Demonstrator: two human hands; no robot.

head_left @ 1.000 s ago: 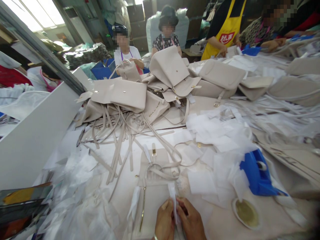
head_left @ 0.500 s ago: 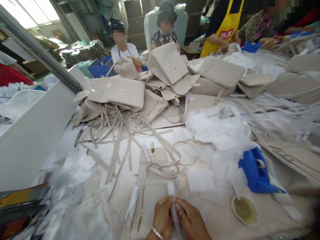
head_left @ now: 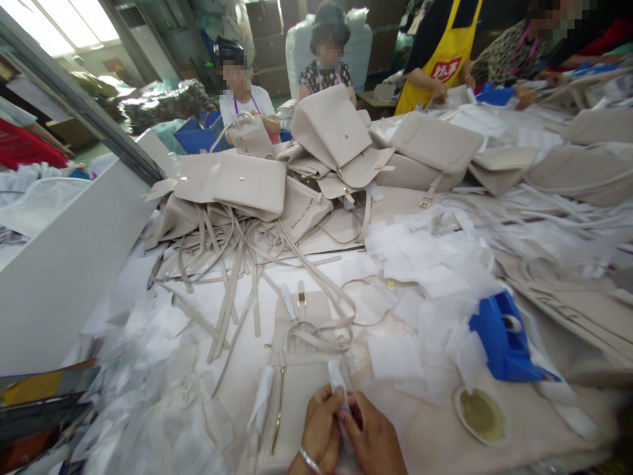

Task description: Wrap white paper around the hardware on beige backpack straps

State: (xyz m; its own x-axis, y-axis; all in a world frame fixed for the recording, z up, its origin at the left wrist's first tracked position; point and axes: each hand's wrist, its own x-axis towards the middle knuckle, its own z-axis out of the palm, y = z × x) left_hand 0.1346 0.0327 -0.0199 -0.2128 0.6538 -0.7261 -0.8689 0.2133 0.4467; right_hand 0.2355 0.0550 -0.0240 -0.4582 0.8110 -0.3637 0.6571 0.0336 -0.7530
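Observation:
At the bottom middle, my left hand (head_left: pixel 320 432) and my right hand (head_left: pixel 373 437) are closed together, pinching a narrow white strip (head_left: pixel 337 383) that sticks up between the fingertips. They rest on a beige bag (head_left: pixel 301 389) lying flat in front of me, with a gold zipper (head_left: pixel 277 409) along its left side and looped straps (head_left: pixel 321 326) at its top. A silver bracelet shows on my left wrist.
A heap of beige bags (head_left: pixel 297 178) and loose straps fills the table's far half. White paper sheets (head_left: pixel 420 264) are scattered right; crumpled white wrapping (head_left: pixel 148 396) lies left. A blue container (head_left: pixel 504 343) and a small round dish (head_left: pixel 479 414) sit at right. Several people work at the far edge. A white panel (head_left: pixel 64 264) stands left.
My hands have drawn closer together around the white strip, and less of it sticks up. The view has shifted slightly.

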